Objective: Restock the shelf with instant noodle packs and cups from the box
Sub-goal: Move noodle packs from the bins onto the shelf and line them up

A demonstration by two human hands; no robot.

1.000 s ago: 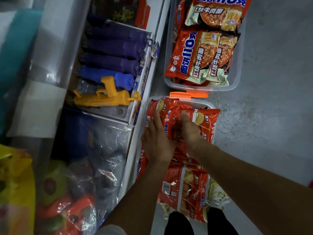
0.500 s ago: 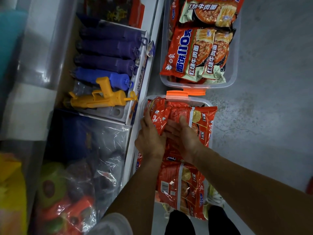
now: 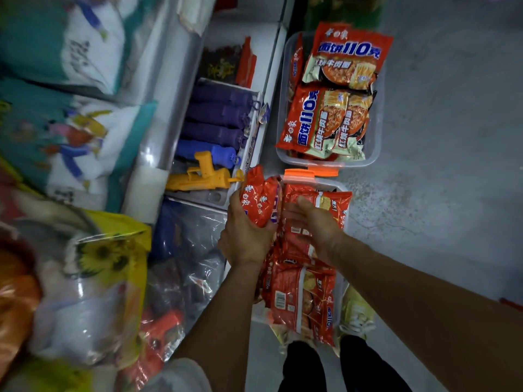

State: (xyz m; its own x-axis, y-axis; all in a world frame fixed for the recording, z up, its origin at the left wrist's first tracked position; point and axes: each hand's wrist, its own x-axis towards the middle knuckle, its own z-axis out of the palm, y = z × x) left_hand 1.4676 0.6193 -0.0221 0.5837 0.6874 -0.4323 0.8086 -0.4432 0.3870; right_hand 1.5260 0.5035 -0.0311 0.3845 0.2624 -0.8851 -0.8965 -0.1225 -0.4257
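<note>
While left hand [image 3: 249,236] grips a red noodle pack [image 3: 259,202] above the near box [image 3: 343,190], right hand [image 3: 314,224] hovers spread; picking step; next, carry left to shelf.

Single head-worn wide-angle view, looking steeply down, close over clear box [image 3: 343,190], shelf [image 3: 271,89] at left

A red noodle pack [image 3: 259,203] is sitting in the left hand [image 3: 246,239], tilted up above the near clear box [image 3: 343,190]. More red packs [image 3: 304,301] are lying flat inside it. Bigger noodle packs [image 3: 325,120] are filling the far clear box [image 3: 377,148].
</note>
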